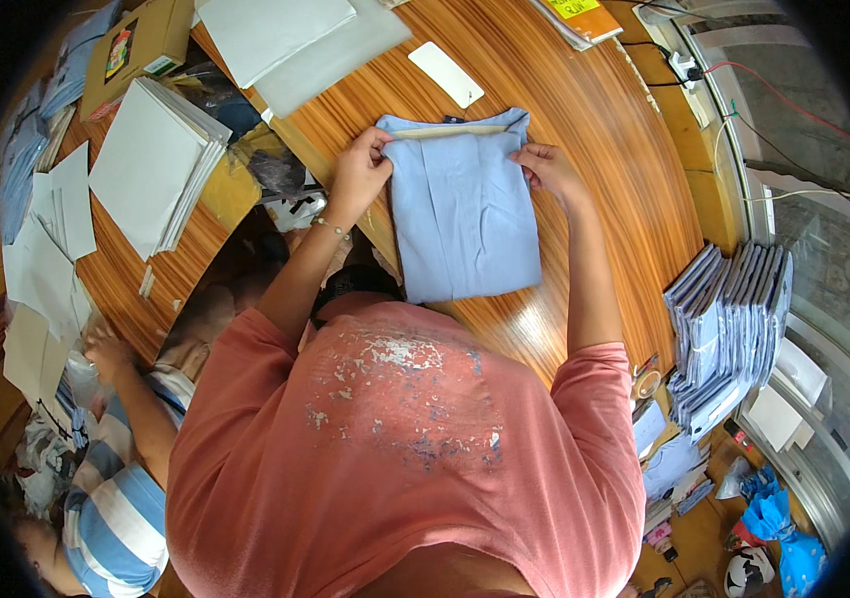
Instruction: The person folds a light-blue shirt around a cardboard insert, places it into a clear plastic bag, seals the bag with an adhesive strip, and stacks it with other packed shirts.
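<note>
A light blue garment [467, 224], folded into a neat rectangle, lies in front of me on the wooden table. A strip of pale board shows inside its upper edge, beside a small dark label. My left hand [362, 169] pinches the upper left corner between thumb and fingers. At the upper right side, my right hand [548, 171] grips the cloth the same way. Beyond the garment lies a white card [446, 75] with rounded corners.
Folded blue garments in clear bags [729, 324] are stacked at the right. White sheets [161, 164] and a cardboard box [136, 55] stand left. Large pale sheets [295, 50] lie at the far edge. Another person in a striped shirt [121, 508] is at lower left. Cables hang by the window.
</note>
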Demonstrator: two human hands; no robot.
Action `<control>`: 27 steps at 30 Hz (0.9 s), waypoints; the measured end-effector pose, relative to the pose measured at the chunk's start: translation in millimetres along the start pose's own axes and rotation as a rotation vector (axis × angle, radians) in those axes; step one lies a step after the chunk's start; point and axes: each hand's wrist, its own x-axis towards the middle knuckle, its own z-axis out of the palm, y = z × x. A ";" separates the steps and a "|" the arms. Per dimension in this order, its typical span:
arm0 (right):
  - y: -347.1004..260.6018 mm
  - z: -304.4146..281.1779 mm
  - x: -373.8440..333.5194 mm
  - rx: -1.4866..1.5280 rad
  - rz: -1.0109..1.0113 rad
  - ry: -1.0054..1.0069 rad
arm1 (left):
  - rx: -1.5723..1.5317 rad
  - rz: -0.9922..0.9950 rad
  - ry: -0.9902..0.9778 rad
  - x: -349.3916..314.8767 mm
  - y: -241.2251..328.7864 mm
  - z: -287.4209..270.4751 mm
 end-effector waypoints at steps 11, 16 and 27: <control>2.3 9.8 -2.8 0.291 -0.019 0.175 | 0.107 0.017 -0.160 12.5 4.4 -4.8; -1.6 20.1 2.0 0.215 -0.382 0.414 | -0.019 -0.010 -0.191 18.5 -4.7 -8.1; 15.2 30.7 26.4 0.500 -0.291 0.425 | -0.280 -0.029 -0.032 11.7 -14.6 -0.1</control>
